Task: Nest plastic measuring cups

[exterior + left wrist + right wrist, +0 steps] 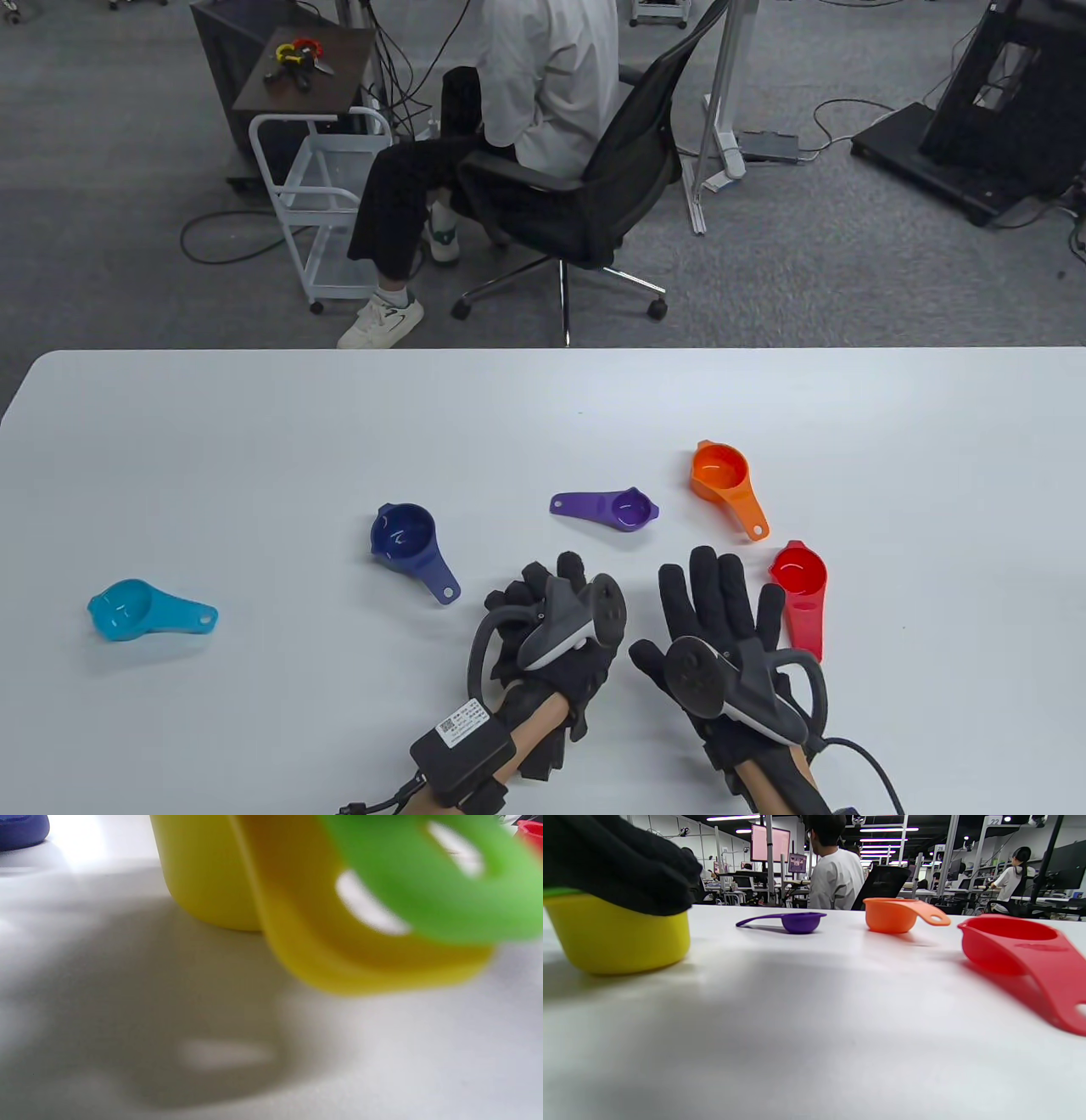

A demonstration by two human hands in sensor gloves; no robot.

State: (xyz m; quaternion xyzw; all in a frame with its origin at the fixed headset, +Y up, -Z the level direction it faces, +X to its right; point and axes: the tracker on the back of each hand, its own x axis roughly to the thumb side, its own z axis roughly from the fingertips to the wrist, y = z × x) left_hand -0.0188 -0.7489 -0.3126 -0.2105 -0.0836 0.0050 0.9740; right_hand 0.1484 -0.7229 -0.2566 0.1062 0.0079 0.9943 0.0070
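Seven cups: five lie in the open on the white table (254, 441); two more sit under the left hand.
Yellow cup (619, 935): stands upright on the table, deep and round, with a broad flat handle that has a hole near its end, seen blurred in the left wrist view.
Green cup (432, 887): sits inside the yellow one, only a thin green rim showing above the yellow wall in the right wrist view; its handle with a hole lies just over the yellow handle.
Left hand (556, 632): rests on top of the yellow and green pair, black glove covering the rim; whether the fingers pinch or only press I cannot tell.
Right hand (721, 645): flat over the table, fingers spread, holding nothing, just beside the red cup.
Red cup (799, 586): upright, handle pointing toward the person.
Orange cup (723, 480): beyond the red one, handle slanting toward it.
Purple cup (612, 509): small and shallow, handle pointing left, between the orange and dark blue cups.
Dark blue cup (407, 535): left of the hands, handle toward the person and rightward.
Light blue cup (136, 609): far left, well apart from the rest, handle pointing right.
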